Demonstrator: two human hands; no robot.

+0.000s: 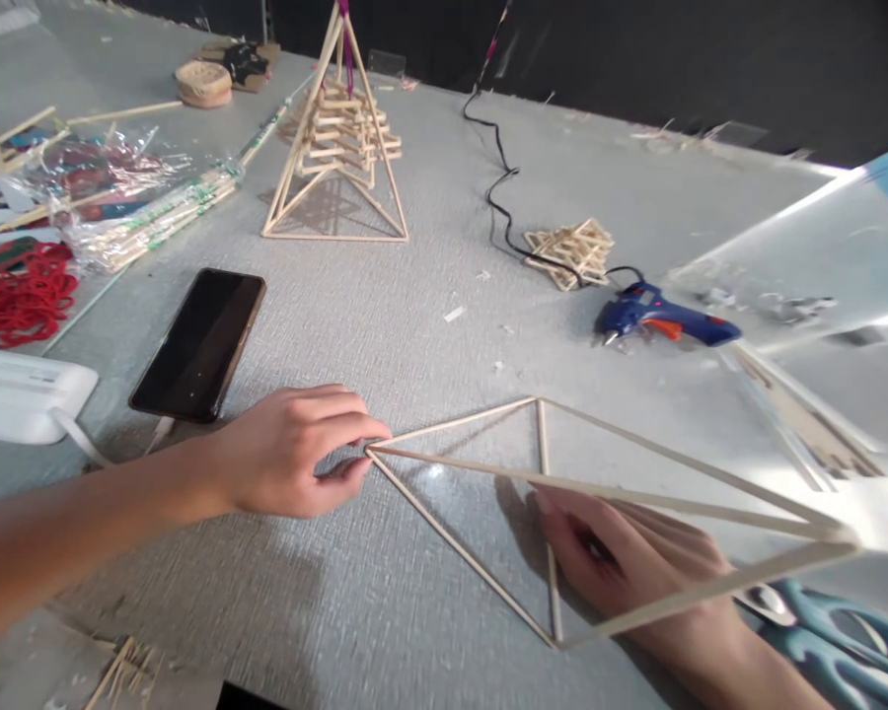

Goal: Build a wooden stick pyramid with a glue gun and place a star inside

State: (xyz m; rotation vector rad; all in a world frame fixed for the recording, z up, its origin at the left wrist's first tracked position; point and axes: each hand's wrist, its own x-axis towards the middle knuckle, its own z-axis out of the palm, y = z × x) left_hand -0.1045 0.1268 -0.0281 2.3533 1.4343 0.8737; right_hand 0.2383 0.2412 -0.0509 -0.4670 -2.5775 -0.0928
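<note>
In the head view, a pale wooden stick frame shaped like a pyramid [562,493] lies on its side on the grey textured desk [414,335], near the 6 o'clock edge of the picture. The left hand [292,449] pinches the frame's pointed corner at about 9 o'clock of the frame, thumb and fingertips closed on the spot where several sticks meet, apparently to press that joint together. The right hand [636,572] lies inside the frame at 5 o'clock, palm down on the desk with fingers spread loosely, grasping nothing; its fingertips sit beside the short upright stick, seemingly to keep the frame from sliding.

A blue and orange hot glue gun [662,318] rests at 1 o'clock, well apart from the frame, nozzle turned away from the hands, its black cord [499,187] running toward 12 o'clock. A small flat stack of sticks [571,252] lies just beside the cord. A finished tall stick pyramid [336,138] stands upright at 11 o'clock. A black smartphone [199,343] lies face up at 10 o'clock, and teal-handled scissors [836,631] lie at 4 o'clock, near the right wrist.
</note>
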